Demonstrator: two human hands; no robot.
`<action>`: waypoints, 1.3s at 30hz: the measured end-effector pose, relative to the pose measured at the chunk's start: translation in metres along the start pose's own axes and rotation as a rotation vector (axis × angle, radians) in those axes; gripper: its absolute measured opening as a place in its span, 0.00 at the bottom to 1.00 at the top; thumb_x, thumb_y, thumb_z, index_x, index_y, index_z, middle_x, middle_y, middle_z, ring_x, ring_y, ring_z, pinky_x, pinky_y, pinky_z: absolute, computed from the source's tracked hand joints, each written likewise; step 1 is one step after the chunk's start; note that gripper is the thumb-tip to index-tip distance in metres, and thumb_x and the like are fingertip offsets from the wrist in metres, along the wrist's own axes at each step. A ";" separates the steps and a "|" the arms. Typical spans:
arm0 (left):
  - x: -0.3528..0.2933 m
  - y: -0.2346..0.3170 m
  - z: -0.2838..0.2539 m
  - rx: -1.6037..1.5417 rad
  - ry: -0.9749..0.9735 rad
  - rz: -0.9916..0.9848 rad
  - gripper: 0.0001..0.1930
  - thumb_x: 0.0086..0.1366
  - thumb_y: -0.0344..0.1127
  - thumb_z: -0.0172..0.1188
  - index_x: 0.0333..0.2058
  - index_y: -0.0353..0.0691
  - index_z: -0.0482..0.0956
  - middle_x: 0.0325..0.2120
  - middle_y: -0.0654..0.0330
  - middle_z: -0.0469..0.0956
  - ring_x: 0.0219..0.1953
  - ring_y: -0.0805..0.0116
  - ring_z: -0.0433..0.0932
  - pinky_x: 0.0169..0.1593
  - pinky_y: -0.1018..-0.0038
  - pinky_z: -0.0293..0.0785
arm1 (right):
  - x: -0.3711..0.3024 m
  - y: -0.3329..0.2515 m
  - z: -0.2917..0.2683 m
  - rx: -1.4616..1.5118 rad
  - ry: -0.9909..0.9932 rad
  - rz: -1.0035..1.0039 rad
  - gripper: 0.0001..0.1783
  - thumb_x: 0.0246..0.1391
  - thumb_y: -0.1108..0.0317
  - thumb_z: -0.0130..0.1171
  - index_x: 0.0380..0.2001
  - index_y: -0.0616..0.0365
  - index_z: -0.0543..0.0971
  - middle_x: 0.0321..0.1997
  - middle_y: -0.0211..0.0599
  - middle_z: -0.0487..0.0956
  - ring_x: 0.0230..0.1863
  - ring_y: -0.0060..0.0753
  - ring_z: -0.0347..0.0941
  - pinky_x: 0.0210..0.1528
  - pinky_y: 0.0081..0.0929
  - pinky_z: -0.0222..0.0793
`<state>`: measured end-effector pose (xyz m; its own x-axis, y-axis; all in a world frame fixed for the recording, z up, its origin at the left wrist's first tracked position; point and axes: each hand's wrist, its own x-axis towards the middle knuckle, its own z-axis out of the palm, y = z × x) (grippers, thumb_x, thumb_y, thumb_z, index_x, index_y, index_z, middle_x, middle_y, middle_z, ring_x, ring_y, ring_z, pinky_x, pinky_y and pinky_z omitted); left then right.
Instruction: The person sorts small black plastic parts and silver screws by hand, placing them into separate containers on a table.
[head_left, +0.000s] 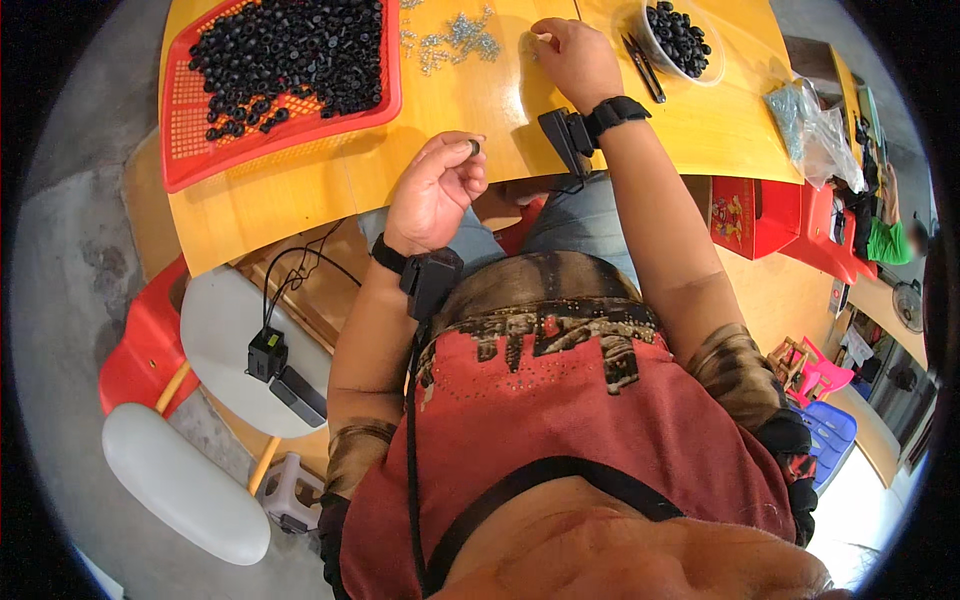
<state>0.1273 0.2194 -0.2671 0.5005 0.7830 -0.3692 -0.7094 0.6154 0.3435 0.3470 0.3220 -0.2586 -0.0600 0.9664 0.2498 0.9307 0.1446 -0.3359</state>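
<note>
1. The yellow tabletop (470, 110) ends in a front edge close to the person's lap; the left hand (438, 190) is raised at that edge, its fingertips reaching over the tabletop.
2. The red basket (393, 70) stands at the left, its near left corner by the table's left edge. Between its right wall and the right hand (575, 60) there is a strip of tabletop for moving, with the small clear pieces (465, 38) scattered at its far end.
3. To the right, the room narrows: the dark tweezers-like tool (655, 85) lies just beside the right hand, the clear tub (714, 70) stands beyond it, and a plastic bag (815, 135) overhangs the right edge.
4. The left thumb and forefinger pinch a small dark round part (474, 148), held up near the table's front edge; the fingers partly cover it.
5. The right hand is bent, its fingertips just beside the clear pieces; whether they grip anything I cannot tell.
6. The basket's far side is cut off by the upper border, as is the far end of the table. The bag's bluish contents are hard to make out.
7. Counted: one basket, one tub, one tool, one bag, one part in the left fingers. The black parts (290, 60) heaped in the basket and the clear pieces are too many to count.
</note>
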 end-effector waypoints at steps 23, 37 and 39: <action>-0.004 0.002 -0.005 -0.118 -0.082 0.028 0.14 0.60 0.25 0.52 0.45 0.31 0.71 0.35 0.57 0.75 0.35 0.73 0.73 0.40 0.81 0.72 | -0.032 -0.044 -0.063 0.607 -0.296 0.017 0.06 0.51 0.70 0.57 0.30 0.62 0.77 0.27 0.26 0.76 0.29 0.15 0.71 0.33 0.15 0.67; -0.013 -0.013 0.008 -0.018 -0.072 0.047 0.15 0.62 0.27 0.52 0.48 0.31 0.69 0.36 0.59 0.75 0.36 0.72 0.74 0.42 0.79 0.74 | -0.088 -0.070 -0.059 0.812 -0.272 -0.025 0.08 0.44 0.71 0.60 0.29 0.63 0.78 0.25 0.39 0.78 0.26 0.29 0.76 0.31 0.22 0.72; -0.014 -0.015 0.008 -0.006 -0.069 0.055 0.16 0.62 0.28 0.52 0.48 0.30 0.69 0.36 0.59 0.75 0.36 0.73 0.75 0.42 0.79 0.74 | -0.090 -0.072 -0.060 0.778 -0.258 -0.048 0.08 0.43 0.70 0.60 0.29 0.63 0.78 0.25 0.40 0.77 0.26 0.31 0.77 0.31 0.23 0.72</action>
<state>0.1348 0.2004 -0.2604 0.4936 0.8202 -0.2892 -0.7399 0.5708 0.3560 0.3073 0.2117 -0.2026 -0.2628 0.9602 0.0950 0.4148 0.2013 -0.8873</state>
